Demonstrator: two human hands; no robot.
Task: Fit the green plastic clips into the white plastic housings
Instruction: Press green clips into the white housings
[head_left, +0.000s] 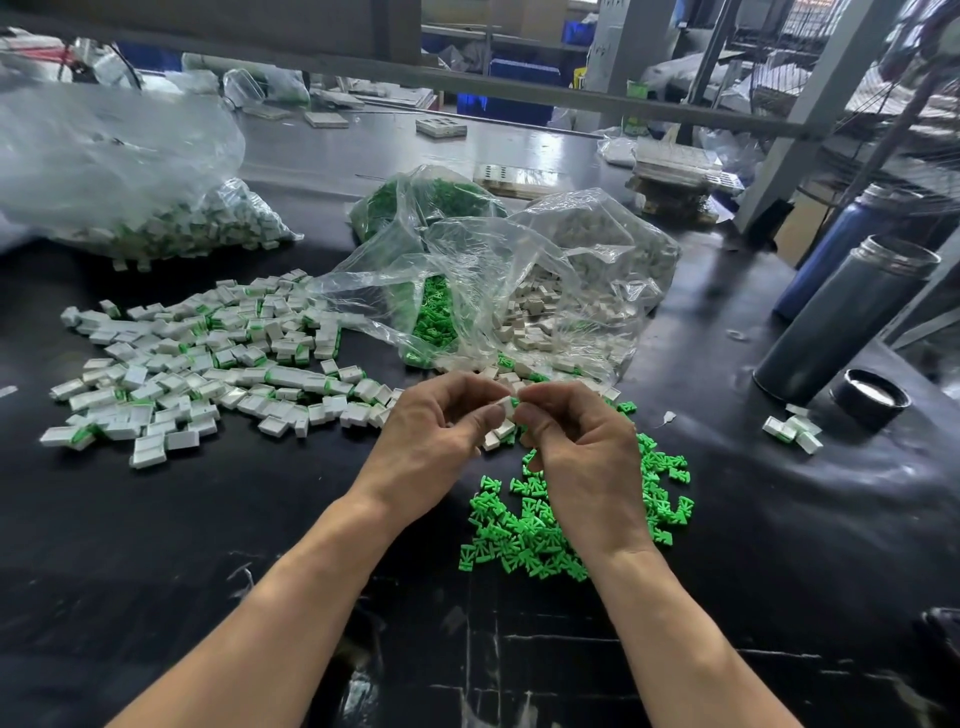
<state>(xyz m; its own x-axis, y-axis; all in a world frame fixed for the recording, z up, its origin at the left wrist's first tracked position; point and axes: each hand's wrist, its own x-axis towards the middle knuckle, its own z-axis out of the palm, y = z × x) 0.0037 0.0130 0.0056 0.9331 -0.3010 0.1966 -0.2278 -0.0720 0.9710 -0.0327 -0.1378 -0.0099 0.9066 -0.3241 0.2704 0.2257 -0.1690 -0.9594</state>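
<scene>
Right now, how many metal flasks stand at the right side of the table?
2. The grey flask stands nearer, beside a black lid. The blue flask stands just behind it, partly hidden. No others show.

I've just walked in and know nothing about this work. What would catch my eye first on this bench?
Probably the bright heap of loose green clips on the dark table, just under the right hand. Above it, the left hand and the right hand pinch one small white housing between them. To the left spreads a wide scatter of white housings with green edges, and behind the hands lie clear plastic bags of parts.
</scene>
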